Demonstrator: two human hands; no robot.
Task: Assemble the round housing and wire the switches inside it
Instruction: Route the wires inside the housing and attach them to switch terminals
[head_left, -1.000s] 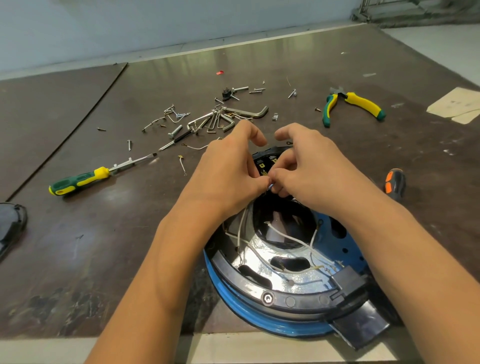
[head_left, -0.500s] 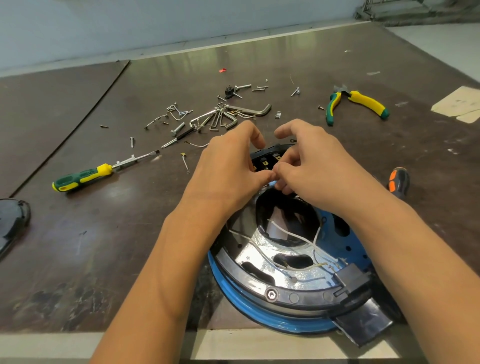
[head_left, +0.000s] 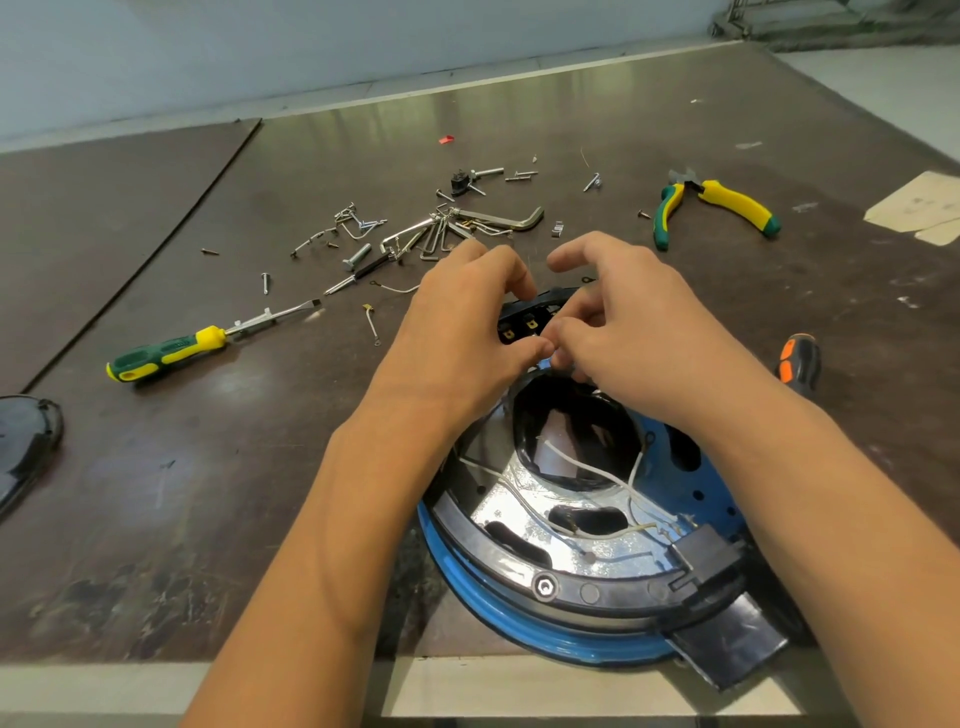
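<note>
Left hand (head_left: 462, 332) and right hand (head_left: 644, 332) are together over the far edge of the round housing (head_left: 498, 618), knuckles up; fingers of both are curled, tips meeting in the gap between the hands, the index fingers arched above. Whether anything small is pinched there I cannot tell; the spot is hidden by the fingers.

The housing lies on the table (head_left: 208, 493) directly under both wrists and forearms, its blue rim toward the person. A black switch block (head_left: 522, 323) with brass terminals shows just beyond the touching fingertips; white wires (head_left: 582, 467) trail loose across the shiny inner plate, nearer the person than the hands, between the forearms.

Left of the left hand, apart from it: green-and-yellow screwdriver (head_left: 171, 351), blade pointing toward the hands; further left, at the frame edge, a black cover (head_left: 26, 441).

Beyond the left hand, near its knuckles: hex keys (head_left: 498, 218) and scattered screws (head_left: 358, 254).

Beyond and to the right of the right hand: pliers (head_left: 719, 205), green-and-yellow grips; just right of the right forearm, an orange-and-black handle (head_left: 800, 358), mostly out of sight.
</note>
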